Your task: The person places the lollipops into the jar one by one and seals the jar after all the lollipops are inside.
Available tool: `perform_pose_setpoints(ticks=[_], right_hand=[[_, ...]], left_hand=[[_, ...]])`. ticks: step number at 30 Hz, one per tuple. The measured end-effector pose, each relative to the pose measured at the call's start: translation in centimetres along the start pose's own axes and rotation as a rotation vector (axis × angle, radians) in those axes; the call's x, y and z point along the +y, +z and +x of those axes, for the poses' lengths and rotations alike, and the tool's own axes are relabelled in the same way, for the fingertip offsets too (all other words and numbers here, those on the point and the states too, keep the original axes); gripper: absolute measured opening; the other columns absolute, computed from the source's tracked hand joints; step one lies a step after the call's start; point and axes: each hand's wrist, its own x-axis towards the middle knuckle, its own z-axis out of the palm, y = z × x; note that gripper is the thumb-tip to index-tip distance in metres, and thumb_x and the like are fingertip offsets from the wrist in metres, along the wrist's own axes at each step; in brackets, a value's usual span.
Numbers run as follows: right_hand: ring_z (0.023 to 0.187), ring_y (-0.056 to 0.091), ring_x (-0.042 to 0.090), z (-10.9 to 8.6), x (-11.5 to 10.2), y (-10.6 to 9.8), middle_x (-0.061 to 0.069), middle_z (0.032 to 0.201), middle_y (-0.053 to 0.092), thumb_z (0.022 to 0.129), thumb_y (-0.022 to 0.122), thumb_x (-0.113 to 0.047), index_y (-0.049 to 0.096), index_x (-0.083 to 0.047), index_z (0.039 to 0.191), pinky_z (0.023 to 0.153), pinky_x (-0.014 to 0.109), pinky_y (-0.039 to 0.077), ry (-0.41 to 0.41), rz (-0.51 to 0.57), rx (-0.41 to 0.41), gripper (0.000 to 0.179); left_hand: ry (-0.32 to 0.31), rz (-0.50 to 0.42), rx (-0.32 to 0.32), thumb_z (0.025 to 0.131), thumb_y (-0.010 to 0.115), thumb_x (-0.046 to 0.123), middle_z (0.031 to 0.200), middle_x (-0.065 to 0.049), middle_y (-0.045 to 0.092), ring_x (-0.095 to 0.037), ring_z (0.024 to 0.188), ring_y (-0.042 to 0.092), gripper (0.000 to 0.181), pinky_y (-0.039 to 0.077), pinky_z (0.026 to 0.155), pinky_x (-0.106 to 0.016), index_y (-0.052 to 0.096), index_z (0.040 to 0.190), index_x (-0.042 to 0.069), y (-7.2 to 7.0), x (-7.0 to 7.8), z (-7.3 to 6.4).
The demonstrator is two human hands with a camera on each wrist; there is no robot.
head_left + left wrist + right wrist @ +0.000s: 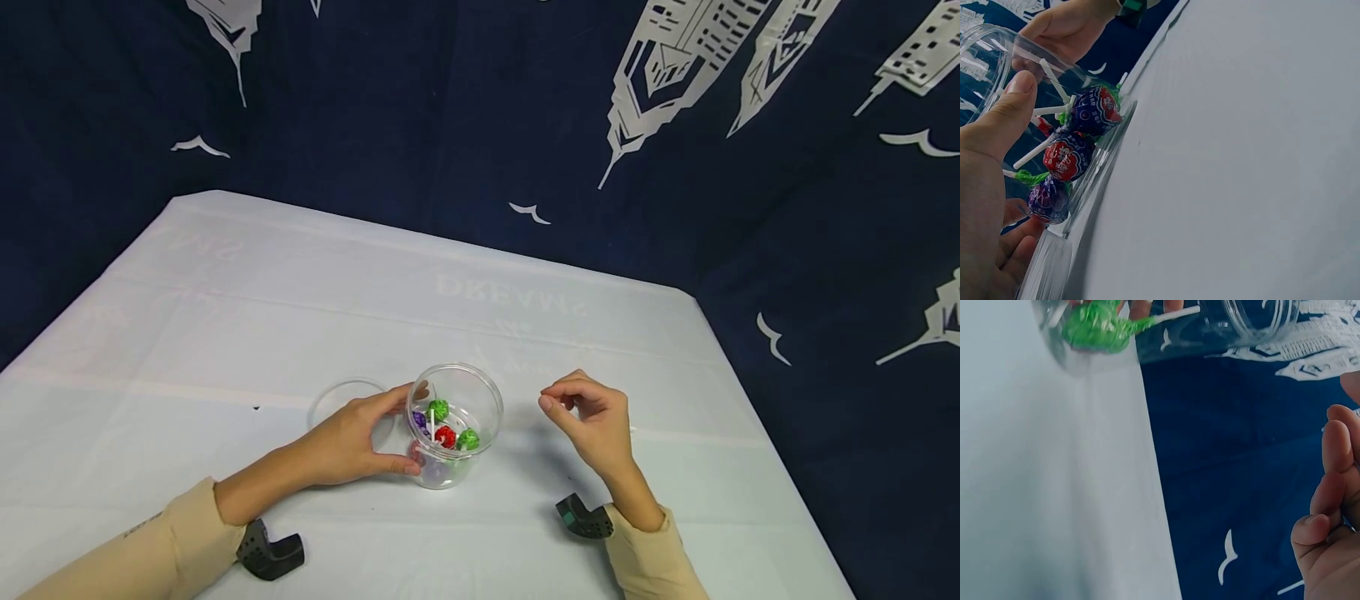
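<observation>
A clear plastic jar (480,387) without a cover stands on the white table, with several wrapped lollipops inside. Green, red and purple wrappers show from above; the left wrist view shows a blue-and-red lollipop (1067,156) through the wall. My left hand (337,442) grips the jar from its left side, thumb toward me and fingers around the far side. To the right of the jar, my right hand (596,421) hovers apart from it, fingers loosely curled and the thumb close to the index finger. Nothing shows in that hand.
A clear round lid (330,392) lies on the table behind my left hand, partly hidden by it. The white table (262,333) reaches back to a dark blue curtain (420,108) printed with white buildings and birds. A small dark speck (257,408) lies on the left.
</observation>
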Motion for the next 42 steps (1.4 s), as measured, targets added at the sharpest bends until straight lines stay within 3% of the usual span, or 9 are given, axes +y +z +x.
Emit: perform_pose_setpoints(ticks=[7,18,24,29,38,42], right_hand=[[0.070,0.049,0.011,-0.8,0.3,-1.0,-0.002,0.078,0.068,0.078,0.067,0.021,0.069,0.008,0.082,0.060,0.021,0.038,0.009,-0.031,0.026,0.014],[0.072,0.055,0.012,-1.4,0.5,-2.8,0.010,0.079,0.069,0.080,0.070,0.018,0.070,0.012,0.085,0.060,0.019,0.041,-0.042,0.010,0.104,0.008],[0.071,0.054,0.009,-1.9,0.7,-3.8,0.001,0.077,0.067,0.076,0.066,0.024,0.067,0.015,0.082,0.061,0.017,0.041,0.028,-0.073,0.149,0.011],[0.071,0.053,0.009,-2.3,0.6,-4.4,0.005,0.077,0.068,0.079,0.069,0.019,0.067,0.016,0.082,0.061,0.017,0.040,0.085,-0.120,0.170,0.006],[0.071,0.054,0.012,-3.0,1.1,-6.3,0.009,0.080,0.069,0.078,0.067,0.022,0.068,0.016,0.084,0.062,0.019,0.043,0.089,-0.068,0.242,0.009],[0.071,0.054,0.012,-3.4,1.4,-7.2,0.007,0.079,0.068,0.078,0.066,0.023,0.067,0.017,0.085,0.063,0.019,0.043,0.125,-0.100,0.242,0.009]], left_hand=[[-0.008,-0.001,0.001,0.074,0.084,0.047,0.137,-0.007,0.059,-0.026,0.120,0.059,0.094,0.042,0.105,-0.052,0.040,0.149,0.009,0.0,0.0,-0.1],[0.001,-0.008,0.009,0.073,0.085,0.045,0.136,-0.007,0.059,-0.025,0.120,0.060,0.095,0.041,0.106,-0.052,0.040,0.149,0.009,0.0,0.0,-0.1],[0.004,-0.014,0.004,0.074,0.085,0.045,0.136,-0.009,0.059,-0.027,0.119,0.060,0.094,0.041,0.105,-0.054,0.040,0.149,0.008,0.0,-0.1,0.0],[-0.003,-0.017,0.002,0.074,0.085,0.045,0.136,-0.009,0.059,-0.027,0.121,0.059,0.095,0.040,0.106,-0.053,0.040,0.149,0.007,0.0,0.1,0.0],[-0.005,0.005,-0.001,0.075,0.084,0.046,0.136,-0.009,0.059,-0.029,0.119,0.060,0.094,0.043,0.104,-0.053,0.041,0.149,0.008,0.1,-0.1,0.1],[-0.006,0.004,0.002,0.074,0.084,0.046,0.135,-0.009,0.060,-0.028,0.119,0.060,0.094,0.043,0.104,-0.053,0.041,0.149,0.008,0.2,-0.1,0.1]])
